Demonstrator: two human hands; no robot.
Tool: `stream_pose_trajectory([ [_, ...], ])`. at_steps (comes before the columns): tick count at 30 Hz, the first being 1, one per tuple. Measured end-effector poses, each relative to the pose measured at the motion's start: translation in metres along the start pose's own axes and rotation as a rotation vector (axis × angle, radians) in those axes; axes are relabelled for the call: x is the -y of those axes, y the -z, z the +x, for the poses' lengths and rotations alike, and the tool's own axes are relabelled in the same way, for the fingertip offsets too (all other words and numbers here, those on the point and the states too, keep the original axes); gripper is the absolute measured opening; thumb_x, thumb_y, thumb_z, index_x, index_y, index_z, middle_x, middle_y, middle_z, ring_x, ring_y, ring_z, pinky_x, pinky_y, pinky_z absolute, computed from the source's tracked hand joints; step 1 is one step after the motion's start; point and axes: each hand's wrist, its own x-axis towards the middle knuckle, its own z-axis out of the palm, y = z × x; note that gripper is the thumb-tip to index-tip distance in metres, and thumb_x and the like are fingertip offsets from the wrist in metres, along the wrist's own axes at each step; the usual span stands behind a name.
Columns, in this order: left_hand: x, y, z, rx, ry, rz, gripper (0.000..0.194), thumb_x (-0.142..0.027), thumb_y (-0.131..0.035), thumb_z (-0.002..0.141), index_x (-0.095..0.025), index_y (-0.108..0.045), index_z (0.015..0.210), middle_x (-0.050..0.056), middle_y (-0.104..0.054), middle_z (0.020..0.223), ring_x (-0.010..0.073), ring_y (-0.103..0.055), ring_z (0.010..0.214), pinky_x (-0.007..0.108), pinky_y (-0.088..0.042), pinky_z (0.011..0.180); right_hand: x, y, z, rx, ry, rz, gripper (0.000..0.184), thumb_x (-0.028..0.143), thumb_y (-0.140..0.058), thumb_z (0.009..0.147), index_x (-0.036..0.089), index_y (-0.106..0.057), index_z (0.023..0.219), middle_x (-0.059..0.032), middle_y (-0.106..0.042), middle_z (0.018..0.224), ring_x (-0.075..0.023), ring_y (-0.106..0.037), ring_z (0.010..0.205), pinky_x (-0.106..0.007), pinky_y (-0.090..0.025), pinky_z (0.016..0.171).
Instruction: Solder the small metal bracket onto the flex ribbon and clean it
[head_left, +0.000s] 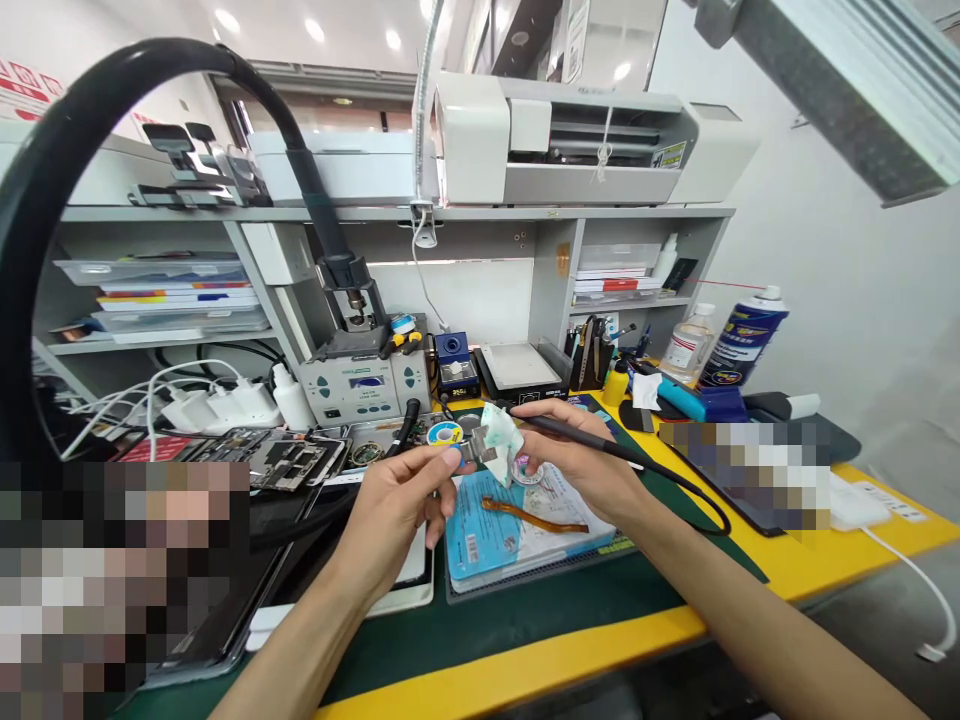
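Observation:
My left hand (409, 500) is closed in a pinch on a small silvery piece (474, 448) with a bit of blue at its near end. Against its far end is a crumpled white tissue (501, 442) with faint green marks, at the fingers of my right hand (574, 460). That hand is also closed round the black handle of a soldering iron (559, 428), whose cable loops off to the right; its tip is hidden. Below lies a blue and white packet (480, 545) with a brown flat strip (534, 516) on it. A solder reel (445, 433) stands just behind.
A soldering station (457, 365) and a grey hot-air unit (367, 385) stand at the back. A thick black hose (285, 110) arches over the left. Circuit boards (277, 458) lie at left. At right are a spray can (742, 340) and a clear bottle (688, 345).

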Motion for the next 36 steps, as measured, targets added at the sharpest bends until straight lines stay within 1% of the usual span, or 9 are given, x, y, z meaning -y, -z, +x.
stream_pose_trajectory([
  [3,0.003,-0.003,-0.001,0.006,-0.013,0.006,0.032,-0.045,-0.077,0.081,-0.013,-0.072,0.079,-0.002,-0.057,0.055,0.007,-0.044,0.043,0.016,-0.036,0.034,0.003,-0.008,-0.003,-0.016,-0.017,-0.051,0.031,0.033,-0.078,0.08,0.017,-0.069,0.105,-0.0029,-0.072,0.08,-0.0142,-0.064,0.065,-0.026,-0.054,0.057],
  [8,0.007,-0.009,-0.003,0.026,-0.006,0.035,0.035,-0.046,-0.076,0.082,-0.012,-0.074,0.089,-0.003,-0.058,0.054,0.0065,-0.046,0.035,0.018,-0.037,0.033,-0.001,-0.016,-0.01,-0.057,0.051,-0.13,0.019,0.028,-0.073,0.084,0.019,-0.066,0.098,0.0004,-0.068,0.073,-0.0135,-0.061,0.063,-0.025,-0.05,0.057],
  [10,0.009,-0.012,-0.005,0.027,-0.009,0.034,0.033,-0.045,-0.075,0.083,-0.012,-0.074,0.09,-0.003,-0.059,0.054,0.0068,-0.049,0.034,0.018,-0.038,0.035,-0.005,-0.016,-0.012,-0.066,0.078,-0.156,0.016,0.027,-0.072,0.085,0.02,-0.064,0.097,0.0009,-0.068,0.073,-0.014,-0.062,0.064,-0.025,-0.05,0.058],
  [16,0.011,-0.017,-0.007,-0.006,-0.042,0.011,0.028,-0.04,-0.075,0.084,-0.013,-0.07,0.088,-0.001,-0.065,0.057,0.0095,-0.056,0.038,0.02,-0.041,0.041,-0.01,-0.017,-0.014,-0.11,0.112,-0.228,0.015,0.026,-0.07,0.086,0.02,-0.062,0.098,-0.0019,-0.07,0.081,-0.0179,-0.067,0.074,-0.028,-0.053,0.067],
  [21,0.013,-0.018,-0.009,-0.033,-0.077,0.016,0.026,-0.037,-0.075,0.084,-0.013,-0.07,0.089,0.0,-0.068,0.058,0.011,-0.058,0.04,0.022,-0.043,0.044,-0.011,-0.021,-0.017,-0.156,0.197,-0.333,0.013,0.022,-0.065,0.088,0.021,-0.061,0.1,-0.0025,-0.069,0.085,-0.0169,-0.067,0.074,-0.027,-0.052,0.067],
  [28,0.014,-0.015,-0.01,-0.02,-0.089,0.057,0.026,-0.039,-0.074,0.085,-0.014,-0.071,0.092,0.0,-0.069,0.059,0.0119,-0.059,0.041,0.023,-0.044,0.046,-0.011,-0.022,-0.021,-0.177,0.261,-0.413,0.012,0.021,-0.063,0.088,0.021,-0.061,0.1,-0.002,-0.068,0.083,-0.0146,-0.065,0.069,-0.025,-0.05,0.063],
  [34,0.012,-0.015,-0.01,-0.013,-0.078,0.097,0.029,-0.043,-0.072,0.086,-0.014,-0.071,0.088,0.001,-0.069,0.058,0.0132,-0.059,0.041,0.024,-0.044,0.045,-0.01,-0.021,-0.022,-0.166,0.262,-0.433,0.011,0.021,-0.062,0.088,0.022,-0.06,0.1,-0.0016,-0.067,0.081,-0.0136,-0.061,0.064,-0.025,-0.047,0.059],
  [36,0.012,-0.015,-0.009,-0.01,-0.078,0.103,0.029,-0.043,-0.072,0.086,-0.014,-0.071,0.086,0.001,-0.068,0.058,0.0133,-0.059,0.04,0.024,-0.044,0.045,-0.009,-0.021,-0.023,-0.159,0.251,-0.413,0.011,0.021,-0.061,0.088,0.022,-0.06,0.099,-0.002,-0.067,0.082,-0.0139,-0.062,0.065,-0.025,-0.048,0.06],
])
